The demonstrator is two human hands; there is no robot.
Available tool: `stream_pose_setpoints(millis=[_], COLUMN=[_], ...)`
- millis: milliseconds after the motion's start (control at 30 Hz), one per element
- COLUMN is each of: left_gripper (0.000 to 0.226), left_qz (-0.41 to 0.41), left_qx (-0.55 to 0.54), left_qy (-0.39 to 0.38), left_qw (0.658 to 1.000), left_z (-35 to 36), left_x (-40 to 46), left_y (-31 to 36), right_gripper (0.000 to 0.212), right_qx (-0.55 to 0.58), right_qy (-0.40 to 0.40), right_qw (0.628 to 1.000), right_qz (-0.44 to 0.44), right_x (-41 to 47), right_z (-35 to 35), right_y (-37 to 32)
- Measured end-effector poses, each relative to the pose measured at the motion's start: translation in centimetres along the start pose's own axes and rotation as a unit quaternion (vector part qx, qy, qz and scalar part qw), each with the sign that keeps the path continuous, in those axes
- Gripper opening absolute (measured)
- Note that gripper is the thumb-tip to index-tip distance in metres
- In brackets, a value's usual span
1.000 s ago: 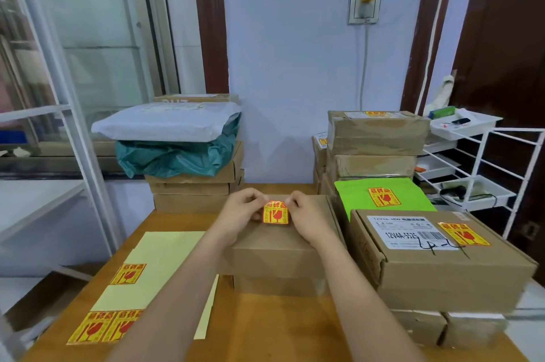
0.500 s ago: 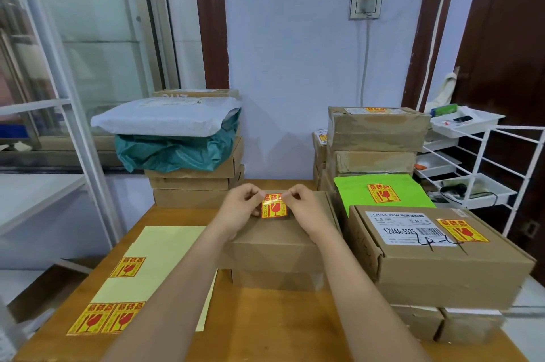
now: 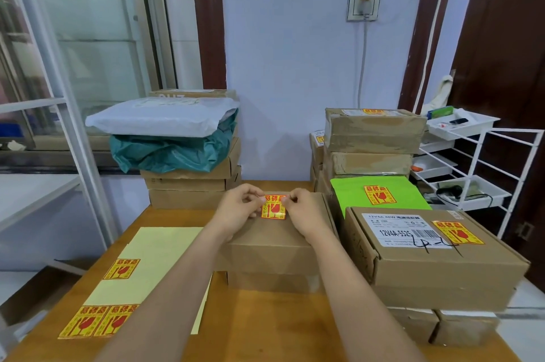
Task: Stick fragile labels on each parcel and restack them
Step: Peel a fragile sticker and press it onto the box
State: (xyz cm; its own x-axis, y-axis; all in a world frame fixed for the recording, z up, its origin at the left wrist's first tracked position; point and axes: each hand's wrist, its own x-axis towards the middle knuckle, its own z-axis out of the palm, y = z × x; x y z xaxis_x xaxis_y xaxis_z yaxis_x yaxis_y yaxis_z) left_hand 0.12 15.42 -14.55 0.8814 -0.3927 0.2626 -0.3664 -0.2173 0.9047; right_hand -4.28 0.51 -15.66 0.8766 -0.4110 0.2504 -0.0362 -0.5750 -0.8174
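Fragile label (image 3: pixel 274 207) sits atop the brown parcel (image 3: pixel 274 240) on our table (image 3: pixel 259 329); we pinch its upper corners with left hand (image 3: pixel 239 208) and right hand (image 3: pixel 303 211). Right of that parcel stands a labelled box (image 3: pixel 436 258) (barcode uppermost).

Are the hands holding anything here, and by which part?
Yes: the fragile label. The left hand pinches its upper left corner, the right hand its upper right corner, over the cardboard box.

Matt cardboard parcel (image 3: pixel 274 246), glossy paper label (image 3: pixel 274 207), smooth wooden table (image 3: pixel 265 329).
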Motion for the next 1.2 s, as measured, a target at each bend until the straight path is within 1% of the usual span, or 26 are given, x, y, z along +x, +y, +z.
stream_pose_setpoints(millis=[133, 300, 367, 467, 600, 667, 833, 933, 1067, 1200], left_gripper=[0.011, 0.01, 0.011, 0.013, 0.013, 0.014, 0.011, 0.008, 0.01, 0.01], left_qz=[0.005, 0.015, 0.02, 0.02, 0.019, 0.019, 0.005, -0.002, -0.004, 0.001], left_qx=[0.05, 0.071, 0.065, 0.047, 0.038, 0.036, 0.044, 0.061, 0.079, 0.104], left_qy=[0.0, 0.004, 0.0, -0.013, -0.024, -0.024, -0.024, -0.021, -0.021, -0.016], left_qw=[0.999, 0.997, 0.998, 0.999, 0.999, 0.999, 0.999, 0.998, 0.997, 0.994], left_z=[0.09, 0.22, 0.19, 0.09, -0.04, -0.06, 0.14, 0.31, 0.3, 0.33], left_x=[0.3, 0.45, 0.4, 0.33, 0.12, 0.02, 0.21, 0.33, 0.37, 0.5], left_y=[-0.36, -0.48, -0.33, -0.14, 0.12, 0.28, 0.19, 0.01, -0.13, -0.34], right_gripper=[0.032, 0.03, 0.027, 0.024, 0.027, 0.03, 0.037, 0.038, 0.031, 0.031], right_qx=[-0.022, -0.013, 0.005, 0.061, 0.087, 0.075, -0.013, -0.027, -0.057, -0.085], right_qy=[0.007, 0.003, 0.0, -0.008, -0.012, -0.01, -0.018, -0.024, -0.031, -0.032], right_qw=[1.0, 1.0, 1.0, 0.997, 0.995, 0.996, 1.0, 0.999, 0.998, 0.996], right_qz=[-0.006, -0.003, 0.005, 0.035, 0.044, 0.038, 0.019, 0.017, 0.012, 0.007], right_x=[0.47, 0.64, 0.66, 0.44, 0.31, 0.4, 0.41, 0.5, 0.53, 0.59], right_z=[0.25, 0.44, 0.37, 0.2, 0.05, 0.11, 0.16, 0.21, 0.34, 0.44], right_y=[0.3, 0.5, 0.48, 0.35, 0.19, 0.17, 0.02, 0.13, 0.14, 0.2])
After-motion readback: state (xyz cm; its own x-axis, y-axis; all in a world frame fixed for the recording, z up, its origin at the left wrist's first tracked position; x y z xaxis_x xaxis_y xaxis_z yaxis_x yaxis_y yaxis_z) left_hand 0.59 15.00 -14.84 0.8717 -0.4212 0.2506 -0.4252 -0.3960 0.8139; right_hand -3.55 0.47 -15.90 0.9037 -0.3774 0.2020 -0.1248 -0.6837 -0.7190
